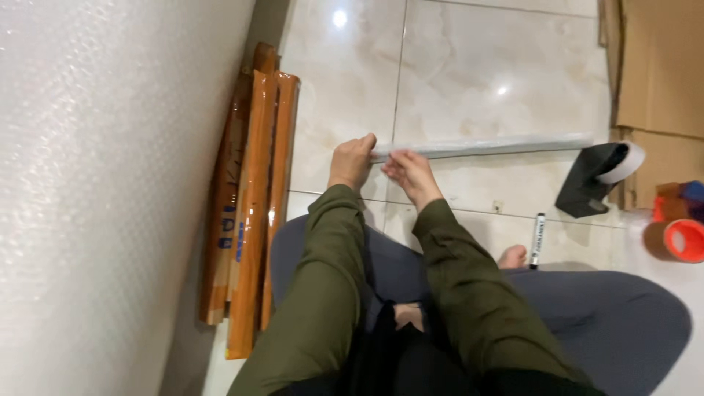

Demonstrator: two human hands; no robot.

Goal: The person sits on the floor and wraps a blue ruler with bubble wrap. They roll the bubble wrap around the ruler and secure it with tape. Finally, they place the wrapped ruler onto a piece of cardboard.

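Observation:
A long thin rod wrapped in clear bubble film [499, 146] lies across the tiled floor in front of me. My left hand [352, 161] grips its left end. Just to the right, the fingers of my right hand [408, 170] pinch the wrap on the same end. Both arms wear olive green sleeves, and I sit cross-legged in grey trousers.
A big roll of bubble wrap [95, 191] fills the left side. Several long orange-wrapped packs [249, 213] lie beside it. A black marker [537, 239], a black tape dispenser [598, 176], a red tape roll [685, 240] and cardboard [660, 66] sit at right.

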